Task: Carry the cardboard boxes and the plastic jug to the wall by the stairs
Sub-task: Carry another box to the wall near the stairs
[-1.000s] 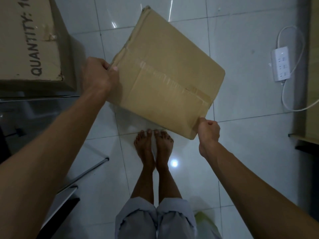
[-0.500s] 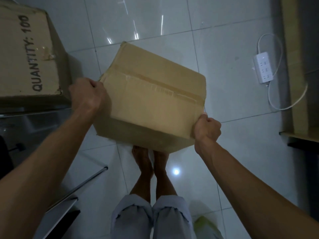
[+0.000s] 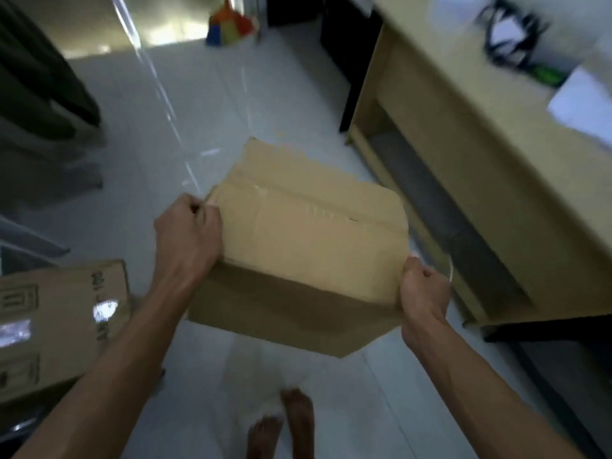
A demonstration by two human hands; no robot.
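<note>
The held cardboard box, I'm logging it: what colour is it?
Plain tan-brown cardboard box, clear tape along its top seam; head view.

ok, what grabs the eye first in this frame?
The plain cardboard box at centre, held off the floor between the left hand and right hand, each gripping a side edge. Next, a printed cardboard box at lower left, and the light wooden desk along the right.

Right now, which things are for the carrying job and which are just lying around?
For the job:
- held cardboard box, gripped by left hand and right hand
- printed cardboard box on the floor

Just lying around:
- wooden desk
- colourful toy
- black cables
</note>
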